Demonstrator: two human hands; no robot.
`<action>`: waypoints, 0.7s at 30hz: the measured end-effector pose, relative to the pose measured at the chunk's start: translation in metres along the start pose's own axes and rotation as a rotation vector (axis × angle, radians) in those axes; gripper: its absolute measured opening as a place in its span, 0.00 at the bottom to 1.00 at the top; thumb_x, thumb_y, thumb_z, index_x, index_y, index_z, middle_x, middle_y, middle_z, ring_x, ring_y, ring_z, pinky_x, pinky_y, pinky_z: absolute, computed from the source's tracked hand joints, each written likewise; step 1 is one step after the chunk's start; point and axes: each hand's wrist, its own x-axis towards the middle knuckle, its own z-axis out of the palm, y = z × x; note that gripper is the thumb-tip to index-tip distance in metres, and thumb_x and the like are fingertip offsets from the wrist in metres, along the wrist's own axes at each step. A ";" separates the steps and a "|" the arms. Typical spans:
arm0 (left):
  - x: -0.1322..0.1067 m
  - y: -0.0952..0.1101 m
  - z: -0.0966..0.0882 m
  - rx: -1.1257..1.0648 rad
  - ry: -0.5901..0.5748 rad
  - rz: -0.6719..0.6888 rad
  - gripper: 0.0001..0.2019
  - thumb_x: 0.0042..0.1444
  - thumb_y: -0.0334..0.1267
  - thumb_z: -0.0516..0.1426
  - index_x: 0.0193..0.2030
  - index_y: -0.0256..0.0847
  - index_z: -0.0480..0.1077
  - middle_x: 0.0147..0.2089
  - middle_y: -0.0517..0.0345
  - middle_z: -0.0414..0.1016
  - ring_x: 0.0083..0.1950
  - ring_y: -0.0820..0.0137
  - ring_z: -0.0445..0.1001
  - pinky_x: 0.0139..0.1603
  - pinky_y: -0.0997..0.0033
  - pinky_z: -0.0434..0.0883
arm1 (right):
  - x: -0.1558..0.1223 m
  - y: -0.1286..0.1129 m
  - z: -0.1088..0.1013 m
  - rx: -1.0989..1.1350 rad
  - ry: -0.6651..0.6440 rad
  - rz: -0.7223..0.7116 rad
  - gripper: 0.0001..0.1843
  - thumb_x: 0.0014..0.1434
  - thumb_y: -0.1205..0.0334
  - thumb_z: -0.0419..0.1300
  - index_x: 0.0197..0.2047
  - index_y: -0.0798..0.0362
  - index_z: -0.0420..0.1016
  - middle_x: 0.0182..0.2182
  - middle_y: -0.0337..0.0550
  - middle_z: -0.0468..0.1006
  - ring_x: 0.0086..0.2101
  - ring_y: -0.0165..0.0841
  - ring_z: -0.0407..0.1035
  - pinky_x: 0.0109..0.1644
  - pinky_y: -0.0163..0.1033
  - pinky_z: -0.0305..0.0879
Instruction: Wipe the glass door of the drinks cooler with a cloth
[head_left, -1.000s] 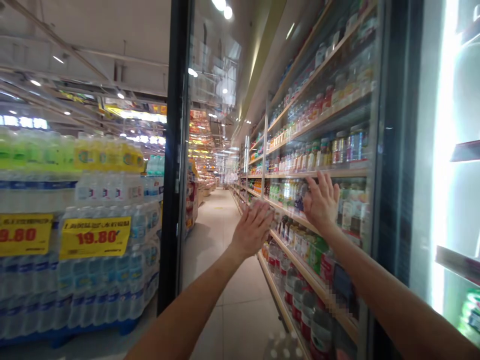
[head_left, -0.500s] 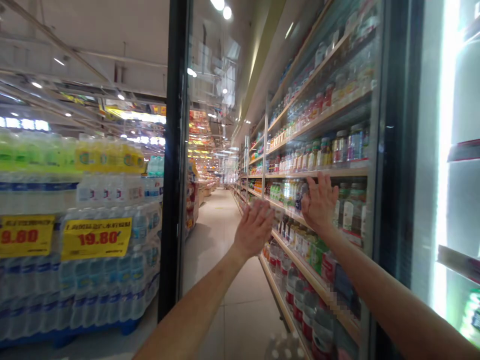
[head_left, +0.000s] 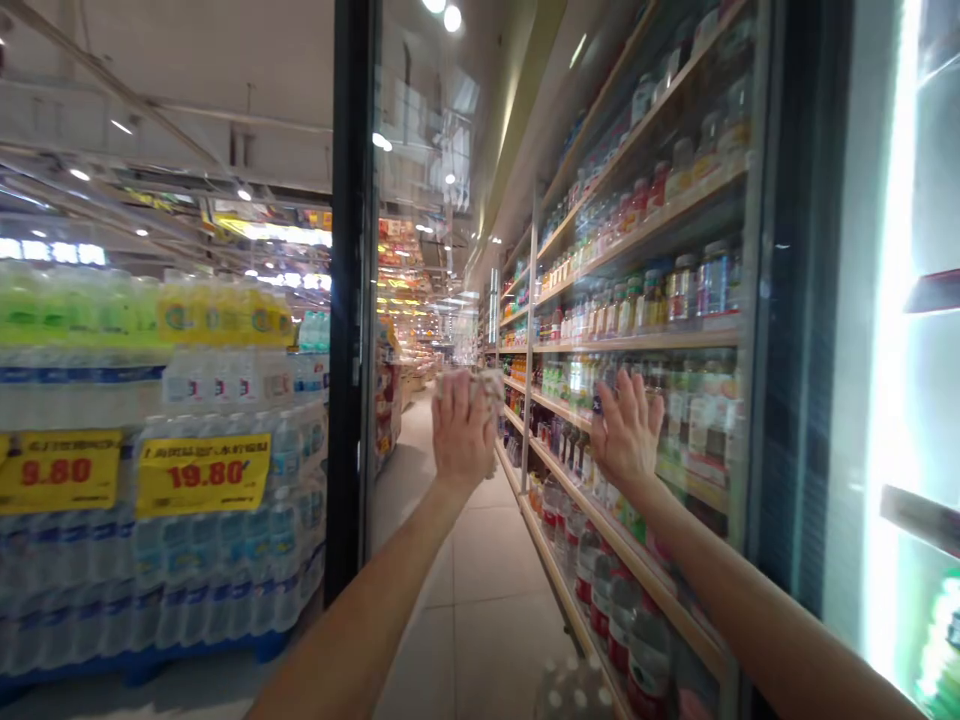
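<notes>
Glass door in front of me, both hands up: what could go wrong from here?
The pale cloth under your left hand might slip, since the hand looks flat rather than curled around it. Your bare, spread right hand could leave prints if it touches the glass door. Pushing hard might swing that door, since it seems to stand open.
</notes>
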 end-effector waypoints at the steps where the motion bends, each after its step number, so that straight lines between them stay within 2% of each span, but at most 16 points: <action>1: -0.007 0.015 0.002 -0.021 -0.034 0.111 0.22 0.59 0.39 0.48 0.60 0.35 0.58 0.65 0.45 0.54 0.69 0.58 0.36 0.64 0.51 0.48 | 0.000 -0.001 0.001 0.002 0.003 0.008 0.30 0.57 0.61 0.49 0.63 0.49 0.52 0.64 0.51 0.51 0.63 0.44 0.44 0.61 0.59 0.41; 4: -0.029 0.051 0.005 -0.093 -0.130 0.490 0.21 0.58 0.39 0.48 0.58 0.41 0.60 0.66 0.54 0.53 0.69 0.62 0.40 0.66 0.56 0.46 | -0.002 -0.001 0.003 0.002 0.009 -0.004 0.31 0.57 0.61 0.50 0.64 0.48 0.51 0.64 0.51 0.50 0.63 0.44 0.44 0.62 0.58 0.41; 6: -0.039 0.056 0.005 -0.100 -0.166 0.606 0.20 0.58 0.39 0.49 0.58 0.44 0.60 0.66 0.58 0.51 0.69 0.64 0.42 0.67 0.57 0.44 | -0.002 0.000 0.005 -0.006 0.019 -0.010 0.31 0.57 0.60 0.50 0.63 0.48 0.51 0.64 0.51 0.51 0.63 0.44 0.44 0.62 0.57 0.41; 7: -0.041 0.050 0.003 -0.092 -0.171 0.602 0.20 0.58 0.39 0.49 0.58 0.44 0.60 0.66 0.58 0.52 0.68 0.65 0.43 0.67 0.57 0.43 | -0.002 0.001 0.005 -0.010 0.024 -0.013 0.30 0.57 0.60 0.50 0.63 0.48 0.52 0.63 0.51 0.52 0.63 0.43 0.44 0.62 0.57 0.41; 9: -0.040 0.027 -0.002 -0.065 -0.159 0.483 0.21 0.58 0.38 0.49 0.59 0.43 0.59 0.65 0.56 0.55 0.68 0.65 0.43 0.67 0.57 0.42 | -0.002 0.002 0.005 -0.018 0.032 -0.016 0.28 0.58 0.59 0.50 0.62 0.49 0.54 0.63 0.51 0.54 0.62 0.43 0.45 0.62 0.56 0.41; 11: -0.035 -0.006 -0.007 -0.030 -0.112 0.261 0.22 0.58 0.37 0.49 0.60 0.41 0.58 0.63 0.51 0.58 0.69 0.64 0.42 0.67 0.55 0.43 | -0.002 0.001 0.004 -0.022 0.033 -0.012 0.27 0.58 0.59 0.49 0.61 0.49 0.56 0.62 0.51 0.55 0.62 0.43 0.46 0.62 0.56 0.42; 13: -0.030 -0.033 -0.011 0.008 -0.027 0.026 0.24 0.58 0.37 0.49 0.62 0.38 0.55 0.64 0.45 0.55 0.69 0.61 0.41 0.65 0.51 0.46 | -0.002 -0.001 0.003 -0.015 0.029 -0.003 0.27 0.58 0.60 0.49 0.61 0.49 0.56 0.62 0.51 0.55 0.62 0.43 0.46 0.62 0.57 0.42; 15: -0.031 -0.043 -0.012 0.028 0.048 -0.108 0.25 0.58 0.37 0.49 0.63 0.38 0.53 0.65 0.43 0.51 0.69 0.59 0.39 0.64 0.47 0.49 | -0.002 -0.003 0.003 -0.002 0.024 0.007 0.28 0.58 0.61 0.49 0.62 0.49 0.55 0.63 0.51 0.53 0.62 0.43 0.45 0.62 0.57 0.41; 17: -0.038 -0.034 -0.010 0.027 0.038 -0.101 0.25 0.58 0.36 0.49 0.63 0.38 0.53 0.66 0.43 0.50 0.69 0.58 0.38 0.63 0.47 0.50 | -0.002 -0.003 0.003 0.008 0.026 0.009 0.29 0.57 0.61 0.50 0.62 0.49 0.53 0.63 0.51 0.53 0.62 0.43 0.45 0.62 0.57 0.41; 18: -0.044 -0.025 -0.009 0.015 -0.004 -0.036 0.25 0.57 0.36 0.50 0.62 0.38 0.54 0.66 0.43 0.51 0.69 0.59 0.38 0.64 0.48 0.50 | -0.002 -0.003 0.003 0.010 0.028 0.007 0.29 0.57 0.61 0.50 0.63 0.49 0.53 0.63 0.51 0.53 0.62 0.44 0.45 0.62 0.58 0.41; 21: -0.062 0.005 -0.006 -0.046 -0.145 0.308 0.24 0.55 0.36 0.52 0.60 0.41 0.58 0.64 0.49 0.56 0.69 0.61 0.42 0.66 0.55 0.47 | -0.002 -0.002 0.004 0.008 0.037 -0.001 0.29 0.57 0.62 0.49 0.62 0.48 0.53 0.63 0.51 0.53 0.62 0.44 0.46 0.62 0.58 0.42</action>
